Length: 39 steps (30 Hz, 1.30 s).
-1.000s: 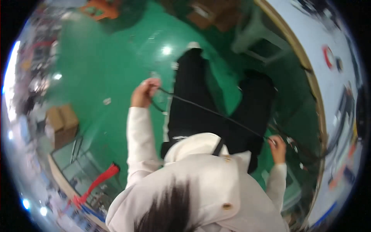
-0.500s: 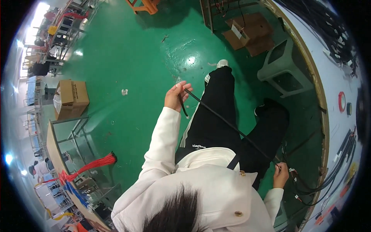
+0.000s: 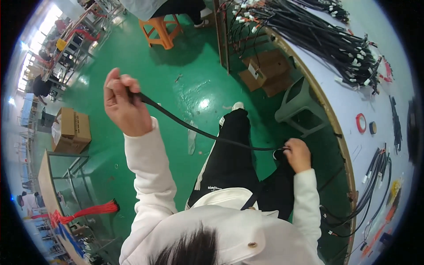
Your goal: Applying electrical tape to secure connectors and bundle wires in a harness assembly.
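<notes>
A black cable (image 3: 196, 128) stretches between my two hands above my lap and the green floor, sagging slightly toward its right end. My left hand (image 3: 126, 101), raised at the left, is closed round one end, with the fingers curled over it. On the right, my right hand (image 3: 298, 154) pinches the other end near the table's edge. The cable tips are hidden in my fingers.
The white worktable (image 3: 335, 106) curves along the right, bearing a big bundle of black cables (image 3: 318, 39), red tape (image 3: 361, 123) and more cables (image 3: 375, 181). Beneath it stand a grey stool (image 3: 302, 108) and cardboard box (image 3: 269, 73). A person sits on an orange stool (image 3: 161, 32).
My left hand has moved left, nearer the camera, and its fingers have closed on the cable. My right hand has risen away from the cables at the table's edge. The view has shifted too.
</notes>
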Each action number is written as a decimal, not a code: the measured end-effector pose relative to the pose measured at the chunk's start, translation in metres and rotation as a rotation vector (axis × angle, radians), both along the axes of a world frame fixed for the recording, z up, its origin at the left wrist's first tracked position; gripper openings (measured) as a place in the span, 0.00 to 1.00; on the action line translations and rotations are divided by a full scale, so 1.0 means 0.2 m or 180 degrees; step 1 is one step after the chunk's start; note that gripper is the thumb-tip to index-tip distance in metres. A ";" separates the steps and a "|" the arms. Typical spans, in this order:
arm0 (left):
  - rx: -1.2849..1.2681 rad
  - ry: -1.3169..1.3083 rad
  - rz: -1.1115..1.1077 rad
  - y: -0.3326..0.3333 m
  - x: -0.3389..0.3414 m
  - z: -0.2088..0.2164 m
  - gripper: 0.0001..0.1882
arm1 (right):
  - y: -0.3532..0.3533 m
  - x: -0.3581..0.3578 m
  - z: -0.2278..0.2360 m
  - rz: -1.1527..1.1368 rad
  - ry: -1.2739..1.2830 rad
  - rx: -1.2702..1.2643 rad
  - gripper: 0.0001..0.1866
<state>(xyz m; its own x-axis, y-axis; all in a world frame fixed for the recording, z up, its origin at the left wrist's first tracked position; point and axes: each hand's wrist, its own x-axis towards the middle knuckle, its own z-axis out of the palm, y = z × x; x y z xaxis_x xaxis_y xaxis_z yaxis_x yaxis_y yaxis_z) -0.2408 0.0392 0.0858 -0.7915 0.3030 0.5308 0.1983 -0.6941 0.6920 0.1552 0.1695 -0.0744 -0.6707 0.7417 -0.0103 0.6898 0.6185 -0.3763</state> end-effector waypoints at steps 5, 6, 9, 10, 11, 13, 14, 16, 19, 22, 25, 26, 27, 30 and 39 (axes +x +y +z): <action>-0.1688 0.0523 -0.2086 0.12 0.57 0.02 0.11 | -0.11 -0.38 0.34 0.0410 0.2361 -0.1480 0.22; -0.1811 0.0307 -0.2432 0.15 0.67 -0.06 0.11 | -0.17 -0.42 0.42 0.0230 0.3211 -0.2498 0.20; -0.1744 -0.0467 -0.3100 0.21 0.83 -0.21 0.15 | -0.29 -0.42 0.49 -0.0129 0.3349 -0.2254 0.15; -0.1772 -0.0735 -0.3242 0.22 0.87 -0.21 0.16 | -0.32 -0.38 0.47 -0.0214 0.3359 -0.2164 0.15; -0.1781 -0.0750 -0.3308 0.22 0.91 -0.23 0.16 | -0.35 -0.35 0.45 -0.0532 0.3409 -0.2222 0.15; -0.1872 -0.1431 -0.3477 0.23 0.99 -0.26 0.16 | -0.42 -0.33 0.41 -0.0970 0.3634 -0.2002 0.12; -0.1896 -0.1439 -0.3514 0.23 1.02 -0.29 0.16 | -0.45 -0.32 0.40 -0.1017 0.3638 -0.1996 0.12; -0.1653 -0.1776 -0.3522 0.21 1.07 -0.35 0.16 | -0.48 -0.30 0.42 -0.1096 0.3860 -0.2184 0.14; -0.1621 -0.1844 -0.3347 0.18 1.12 -0.30 0.16 | -0.51 -0.29 0.39 -0.1099 0.3887 -0.2240 0.16; -0.1613 -0.1819 -0.3232 0.17 1.14 -0.30 0.16 | -0.53 -0.28 0.38 -0.1076 0.3914 -0.2259 0.14; -0.1622 -0.1862 -0.3182 0.16 1.15 -0.30 0.16 | -0.54 -0.27 0.38 -0.1063 0.3878 -0.2246 0.09; -0.1633 -0.1896 -0.3217 0.16 1.15 -0.30 0.16 | -0.55 -0.27 0.38 -0.1058 0.3833 -0.2236 0.06; -0.1633 -0.1901 -0.3215 0.16 1.15 -0.30 0.16 | -0.55 -0.27 0.37 -0.1060 0.3829 -0.2239 0.06; -0.1632 -0.2128 -0.3279 0.16 1.14 -0.29 0.16 | -0.56 -0.28 0.38 -0.1061 0.3912 -0.2224 0.08; -0.1790 -0.0670 -0.3437 0.19 1.07 -0.40 0.31 | -0.49 -0.23 0.42 -0.1763 0.4474 -0.2671 0.11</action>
